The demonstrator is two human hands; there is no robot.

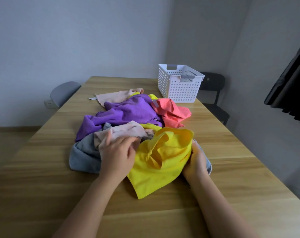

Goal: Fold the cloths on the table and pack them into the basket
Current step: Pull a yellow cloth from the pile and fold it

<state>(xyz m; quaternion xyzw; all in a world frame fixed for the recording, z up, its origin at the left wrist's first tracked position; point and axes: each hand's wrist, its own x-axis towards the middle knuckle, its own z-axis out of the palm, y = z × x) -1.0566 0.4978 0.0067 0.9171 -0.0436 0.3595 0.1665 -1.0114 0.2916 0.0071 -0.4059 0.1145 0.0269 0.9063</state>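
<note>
Two bare forearms (pixel 84 206) reach in from 6 o'clock over the table (pixel 42 194), a smooth, pale top with a streaky wood grain. Between the hands lies the yellow cloth (pixel 161 162), thin and smooth. It is crumpled into soft ridges, and one pointed corner droops toward 6 o'clock.

The right hand (pixel 196 162), at the cloth's 3 o'clock edge, has its fingers curled round the yellow fabric and grips it. The left hand (pixel 119 152) sits back-up at the cloth's 9 o'clock edge. Its fingers are bent and their tips are buried where yellow meets a pale pink cloth (pixel 123 130), so I cannot tell whether they pinch either one.

A thick, fuzzy grey cloth (pixel 84 157) lies under both, bulging out at 9 o'clock of the left hand and showing as a sliver beyond the right hand. The pale pink cloth, nubbly and bunched, runs from under the left hand toward 12 o'clock.

Farther on, a purple cloth (pixel 128 110) with a fine ribbed weave sprawls across the middle of the pile. A coral cloth (pixel 171 110) with a small grey tag touches it at 3 o'clock. A second pale pink cloth (pixel 116 97) lies nearly flat at the pile's far side.

At about 1 o'clock, apart from the pile, stands the basket (pixel 178 86). It is white plastic, rectangular, with perforated walls and slotted handles.

Past the table are a grey chair (pixel 63 91) at 10 o'clock, a black chair (pixel 212 86) behind the basket, and a dark curtain (pixel 293 86) at 2 o'clock.
</note>
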